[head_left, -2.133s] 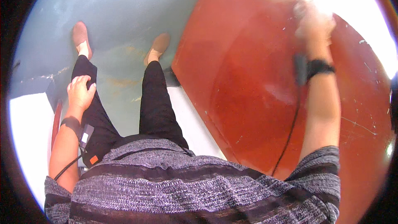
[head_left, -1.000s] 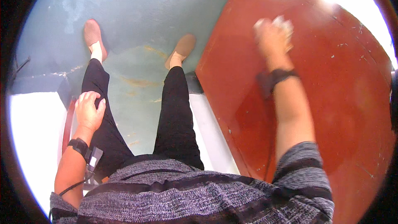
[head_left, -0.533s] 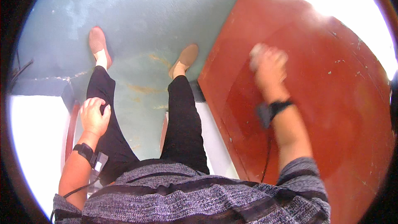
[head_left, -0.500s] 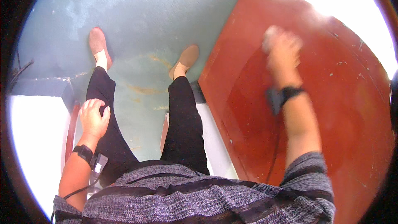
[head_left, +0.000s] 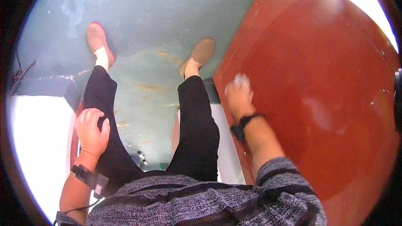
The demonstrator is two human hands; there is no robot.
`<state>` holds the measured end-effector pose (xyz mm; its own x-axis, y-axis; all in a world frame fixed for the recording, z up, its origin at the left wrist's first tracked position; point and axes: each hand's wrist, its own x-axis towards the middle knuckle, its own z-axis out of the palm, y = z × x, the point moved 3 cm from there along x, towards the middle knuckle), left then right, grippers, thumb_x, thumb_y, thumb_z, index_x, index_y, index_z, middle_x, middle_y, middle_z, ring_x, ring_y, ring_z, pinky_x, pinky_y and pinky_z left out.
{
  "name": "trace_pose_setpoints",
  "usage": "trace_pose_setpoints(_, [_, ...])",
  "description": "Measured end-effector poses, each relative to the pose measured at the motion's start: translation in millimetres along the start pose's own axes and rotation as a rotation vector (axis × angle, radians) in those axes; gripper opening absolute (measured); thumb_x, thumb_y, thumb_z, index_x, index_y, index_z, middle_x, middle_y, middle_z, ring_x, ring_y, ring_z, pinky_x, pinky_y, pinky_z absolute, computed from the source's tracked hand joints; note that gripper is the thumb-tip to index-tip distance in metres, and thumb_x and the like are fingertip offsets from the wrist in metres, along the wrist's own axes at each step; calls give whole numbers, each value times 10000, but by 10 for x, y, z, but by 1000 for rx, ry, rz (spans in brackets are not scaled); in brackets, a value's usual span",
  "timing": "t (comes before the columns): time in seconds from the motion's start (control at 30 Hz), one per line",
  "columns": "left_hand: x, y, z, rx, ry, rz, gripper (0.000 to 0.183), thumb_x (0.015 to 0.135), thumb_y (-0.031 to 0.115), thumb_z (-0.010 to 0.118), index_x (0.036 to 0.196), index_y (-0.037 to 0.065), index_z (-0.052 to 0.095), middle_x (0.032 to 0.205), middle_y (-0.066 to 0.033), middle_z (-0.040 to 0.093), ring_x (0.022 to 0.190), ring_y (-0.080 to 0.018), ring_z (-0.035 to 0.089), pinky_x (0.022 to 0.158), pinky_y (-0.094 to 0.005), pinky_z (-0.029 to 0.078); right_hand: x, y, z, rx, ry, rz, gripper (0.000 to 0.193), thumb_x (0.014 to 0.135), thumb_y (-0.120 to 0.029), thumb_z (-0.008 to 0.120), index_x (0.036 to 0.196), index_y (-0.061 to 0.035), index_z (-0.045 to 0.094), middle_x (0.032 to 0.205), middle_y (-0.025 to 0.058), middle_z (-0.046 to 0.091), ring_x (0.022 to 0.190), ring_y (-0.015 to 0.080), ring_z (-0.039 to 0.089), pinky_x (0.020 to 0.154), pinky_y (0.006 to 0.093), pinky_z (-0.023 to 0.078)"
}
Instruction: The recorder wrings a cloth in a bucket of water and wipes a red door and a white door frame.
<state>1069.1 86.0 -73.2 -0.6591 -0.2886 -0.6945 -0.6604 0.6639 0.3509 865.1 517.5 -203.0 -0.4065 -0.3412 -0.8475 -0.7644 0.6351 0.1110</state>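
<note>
My left hand [head_left: 91, 130] rests on my left leg near the knee, with nothing in it and its fingers loosely bent and apart. Over the left edge of the red tabletop [head_left: 318, 71], my right hand [head_left: 238, 98] is smeared by motion. Its fingers seem closed around a small, pale, cloth-like thing [head_left: 241, 80], too blurred to make out well. Darker and shiny patches show on the red surface, like wet streaks. Both wrists wear black straps with small boxes attached.
Below is a grey-green floor [head_left: 142, 29] with yellowish stains, where my feet stand in brown slip-on shoes. At the lower left there is a bright white surface [head_left: 39, 138]. Thin dark sticks or wires [head_left: 21, 75] lie at the far left.
My right hand has swept from the tabletop's far part back and left to its edge, with the pale thing. The view has shifted slightly. My left hand stays on my leg.
</note>
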Motion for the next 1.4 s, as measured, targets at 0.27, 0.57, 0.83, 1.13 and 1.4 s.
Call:
trace_pose_setpoints(0.27, [-22,5,0,59,12,-58,169,667,106,626,806,62,540,922,-81,554,949,-290,498,810,-415,370,-228,-162,-783,-225,-169,-227,297,795,-158,479,1053,-43,574,1047,139,566,1016,355,483,902,534,315])
trace_pose_setpoints(0.57, [78,93,30,56,-63,-115,216,661,93,628,846,65,521,960,-95,541,1002,-308,478,873,-421,336,2435,1316,-3535,-526,485,230,379,823,-205,536,1202,-200,523,1225,39,497,1175,242,435,936,468,364])
trace_pose_setpoints(0.83, [53,218,-31,146,-133,-107,259,620,45,619,860,61,523,994,-119,518,1016,-331,459,879,-440,327,2938,1017,-2822,-608,369,-34,240,846,-161,462,1042,-151,600,1161,77,534,1134,289,449,934,494,348])
trace_pose_setpoints(1.13, [212,364,-21,126,-171,-96,260,620,61,615,866,61,531,991,-120,505,1024,-340,446,886,-443,320,831,-17,329,90,-298,73,444,889,-223,394,1258,26,408,1341,180,370,1231,334,365,962,497,355])
trace_pose_setpoints(1.4, [212,308,-24,124,-183,-155,234,625,96,612,849,68,551,987,-89,513,1046,-321,441,907,-456,299,2535,580,-1720,-554,343,-31,131,703,-96,580,830,-123,572,775,67,600,831,241,590,684,401,429])
